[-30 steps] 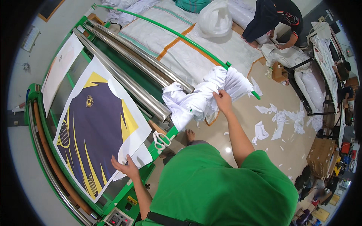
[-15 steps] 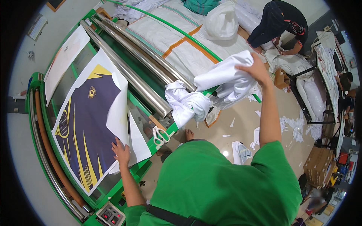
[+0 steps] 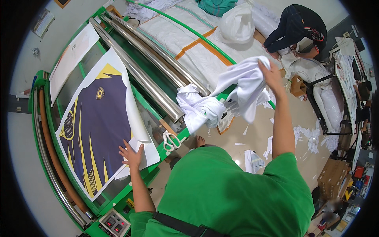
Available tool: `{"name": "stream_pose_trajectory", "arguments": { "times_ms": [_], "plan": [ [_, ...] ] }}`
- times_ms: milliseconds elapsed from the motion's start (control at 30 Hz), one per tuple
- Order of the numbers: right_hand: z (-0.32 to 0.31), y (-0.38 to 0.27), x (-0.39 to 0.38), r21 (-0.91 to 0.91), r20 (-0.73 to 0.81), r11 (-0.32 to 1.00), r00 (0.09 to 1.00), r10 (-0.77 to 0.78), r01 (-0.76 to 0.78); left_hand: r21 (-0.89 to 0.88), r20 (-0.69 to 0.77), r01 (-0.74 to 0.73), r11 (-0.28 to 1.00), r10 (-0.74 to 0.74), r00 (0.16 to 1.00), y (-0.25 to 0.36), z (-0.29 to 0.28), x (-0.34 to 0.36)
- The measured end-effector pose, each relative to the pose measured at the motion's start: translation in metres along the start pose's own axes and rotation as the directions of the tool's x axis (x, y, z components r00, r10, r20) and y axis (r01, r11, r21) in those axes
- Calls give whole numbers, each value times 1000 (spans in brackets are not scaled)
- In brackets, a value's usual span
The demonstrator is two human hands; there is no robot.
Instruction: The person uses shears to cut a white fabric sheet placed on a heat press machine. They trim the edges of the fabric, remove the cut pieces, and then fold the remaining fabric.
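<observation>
My right hand (image 3: 269, 73) grips a piece of white fabric (image 3: 241, 87), which hangs in folds over the green bar. More white cloth (image 3: 199, 108) is bunched at the ends of the steel rollers (image 3: 140, 71). My left hand (image 3: 131, 154) lies with fingers spread on a printed sheet (image 3: 96, 122) showing a navy and yellow shirt front, its right edge curled up. White sheets lie under it, and another pale sheet (image 3: 71, 65) lies behind. White-handled scissors (image 3: 171, 141) are at the machine's green front edge (image 3: 160, 149).
A person (image 3: 296, 29) in dark clothes bends over pale material at the back right. Large white sacks (image 3: 185, 27) lie behind the rollers. White scraps (image 3: 306, 134) litter the floor. A control box (image 3: 114, 224) is at lower left, cardboard boxes (image 3: 331, 177) at lower right.
My right hand has risen to the right, pulling the white cloth away from the bundle; since half a second ago it is slightly lower. My left hand shifted slightly on the print, whose edge curled.
</observation>
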State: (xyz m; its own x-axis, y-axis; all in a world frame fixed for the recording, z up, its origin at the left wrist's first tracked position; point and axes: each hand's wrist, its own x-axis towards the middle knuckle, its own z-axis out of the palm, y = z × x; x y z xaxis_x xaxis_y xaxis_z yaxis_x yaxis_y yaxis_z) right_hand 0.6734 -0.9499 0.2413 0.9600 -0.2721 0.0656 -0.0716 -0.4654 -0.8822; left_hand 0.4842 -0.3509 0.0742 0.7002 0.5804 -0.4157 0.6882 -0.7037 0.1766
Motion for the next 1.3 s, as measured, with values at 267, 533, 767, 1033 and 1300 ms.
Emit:
{"name": "stream_pose_trajectory", "arguments": {
  "times_ms": [267, 533, 767, 1033, 1300],
  "plan": [
    [-18, -15, 8, -7, 122, 987, 980, -157, 159, -57, -58, -129, 990, 126, 990, 8, -3, -2],
    [-54, -67, 21, -117, 88, 979, 984, -158, 168, -45, -57, -164, 985, 162, 985, 11, 0, 6],
    [-61, -98, 17, 297, -111, 943, 986, -125, 153, -89, -42, -191, 978, 188, 981, 23, 4, 3],
    [-47, -47, 31, 501, 98, 865, 995, -15, -36, -116, -43, -189, 975, 185, 982, 23, 8, 1],
    [45, 122, 28, -583, 336, 746, 931, -140, 322, -103, -2, -206, 973, 207, 978, 42, 4, -5]
  ]
}}
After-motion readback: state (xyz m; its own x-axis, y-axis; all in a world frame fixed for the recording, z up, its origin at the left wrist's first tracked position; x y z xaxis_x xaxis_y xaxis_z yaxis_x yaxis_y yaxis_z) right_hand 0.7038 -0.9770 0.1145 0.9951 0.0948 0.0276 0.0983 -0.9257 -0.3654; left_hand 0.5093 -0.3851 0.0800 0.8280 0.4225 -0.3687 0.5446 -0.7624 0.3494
